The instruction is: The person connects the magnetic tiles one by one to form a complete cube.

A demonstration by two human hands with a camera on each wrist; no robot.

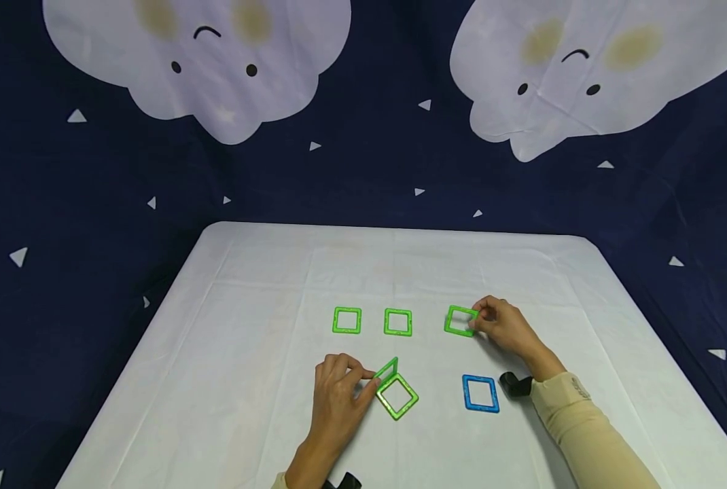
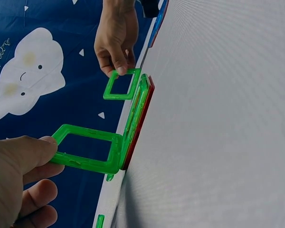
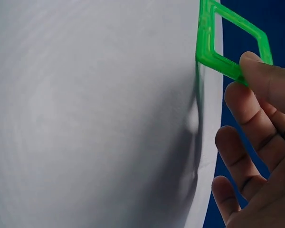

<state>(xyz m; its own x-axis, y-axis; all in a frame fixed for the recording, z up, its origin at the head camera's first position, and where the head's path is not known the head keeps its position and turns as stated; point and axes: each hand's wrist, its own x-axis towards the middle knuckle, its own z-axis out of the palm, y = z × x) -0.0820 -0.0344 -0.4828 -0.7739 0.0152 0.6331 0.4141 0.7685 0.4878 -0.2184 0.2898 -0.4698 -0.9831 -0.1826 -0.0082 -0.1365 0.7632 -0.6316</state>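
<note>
My left hand [image 1: 339,394] pinches a green square magnetic tile frame [image 2: 88,165] between thumb and fingers. That tile stands tilted up along one edge of a flat green tile [image 1: 408,409]. A red layer [image 2: 139,124] shows beneath the flat tile in the left wrist view. Off to the right, my right hand [image 1: 510,333] holds another green tile [image 3: 206,38] by its side, thumb against index finger, with the tile's far edge close over the table. The other right fingers spread loosely in the right wrist view.
Two green tiles, one at left [image 1: 347,331] and one beside it [image 1: 398,333], lie flat behind the left hand's pieces. A blue tile [image 1: 482,408] lies nearer, left of the right wrist. All are on a white-covered table [image 1: 247,326] before a dark blue cloud-print curtain [image 1: 363,176].
</note>
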